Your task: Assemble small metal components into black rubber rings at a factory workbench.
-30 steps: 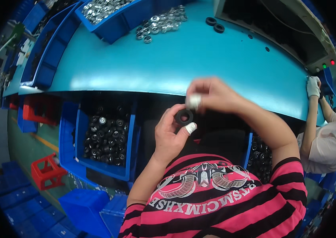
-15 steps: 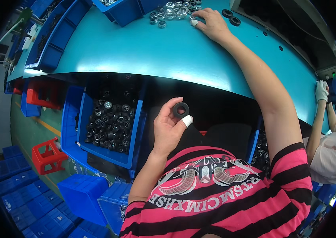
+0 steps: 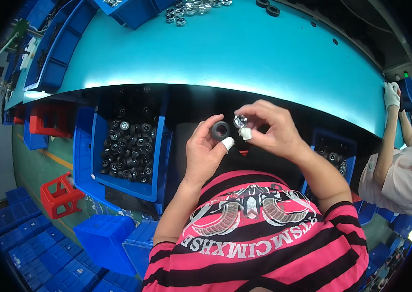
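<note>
A black rubber tyre [image 3: 214, 130] is pinched between the thumb and fingers of my left hand [image 3: 202, 153], its round hole facing up at me. Close to its right, my right hand [image 3: 278, 127] grips a shiny chrome wheel hub [image 3: 240, 120] by the fingertips. Tyre and hub are a small gap apart, in front of my chest and below the table's near edge. Both thumbs wear white coverings. More chrome hubs [image 3: 189, 8] lie in a loose heap at the far side of the turquoise table [image 3: 206, 53].
Two black tyres [image 3: 268, 7] lie at the table's far edge. A blue crate [image 3: 155, 194] of black wheels stands below, left of my lap, and another blue crate [image 3: 352, 163] at right. A red stool [image 3: 62, 194] is on the floor. At far right, a co-worker's gloved hand [image 3: 392, 95] works.
My right hand has come back from the hub heap to beside my left hand, bringing a chrome hub. The left hand still holds the tyre in nearly the same place.
</note>
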A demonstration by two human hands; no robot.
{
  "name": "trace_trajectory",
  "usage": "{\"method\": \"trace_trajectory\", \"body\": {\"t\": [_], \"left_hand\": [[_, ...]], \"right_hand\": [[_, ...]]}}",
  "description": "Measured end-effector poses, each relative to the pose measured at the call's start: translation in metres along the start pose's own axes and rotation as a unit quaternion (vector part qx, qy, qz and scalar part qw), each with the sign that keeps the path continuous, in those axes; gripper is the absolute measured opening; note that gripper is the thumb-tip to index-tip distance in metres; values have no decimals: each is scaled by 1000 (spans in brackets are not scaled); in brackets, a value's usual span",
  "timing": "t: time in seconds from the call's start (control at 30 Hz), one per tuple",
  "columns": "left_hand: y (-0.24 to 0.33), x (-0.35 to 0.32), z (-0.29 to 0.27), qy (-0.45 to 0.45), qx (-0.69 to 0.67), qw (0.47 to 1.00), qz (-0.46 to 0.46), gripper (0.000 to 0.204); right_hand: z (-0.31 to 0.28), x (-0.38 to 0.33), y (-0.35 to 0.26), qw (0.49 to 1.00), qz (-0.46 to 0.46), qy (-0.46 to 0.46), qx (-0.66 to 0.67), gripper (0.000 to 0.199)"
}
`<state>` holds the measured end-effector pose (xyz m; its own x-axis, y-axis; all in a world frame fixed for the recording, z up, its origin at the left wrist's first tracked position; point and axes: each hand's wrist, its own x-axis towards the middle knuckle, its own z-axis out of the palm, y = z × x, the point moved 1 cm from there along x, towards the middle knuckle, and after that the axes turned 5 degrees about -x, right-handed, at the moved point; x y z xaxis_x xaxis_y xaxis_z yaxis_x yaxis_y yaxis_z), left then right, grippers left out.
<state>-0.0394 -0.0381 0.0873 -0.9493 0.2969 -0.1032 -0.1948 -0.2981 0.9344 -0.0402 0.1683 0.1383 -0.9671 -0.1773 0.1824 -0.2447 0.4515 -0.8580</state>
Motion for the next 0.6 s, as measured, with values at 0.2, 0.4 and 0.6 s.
{"method": "trace_trajectory", "body": {"t": [0.2,0.4,0.6], "left_hand": [[1,-7,12,-43,9,999,-32,51],[14,-11,20,-50,284,957,13,51],[13,-13,24,-12,369,929,-24,51]], "right_hand": [[23,-34,27,988,106,-13,115,38],[37,-55,51,944,199,-59,257,36],[40,-63,60,957,203,-72,197,36]]}}
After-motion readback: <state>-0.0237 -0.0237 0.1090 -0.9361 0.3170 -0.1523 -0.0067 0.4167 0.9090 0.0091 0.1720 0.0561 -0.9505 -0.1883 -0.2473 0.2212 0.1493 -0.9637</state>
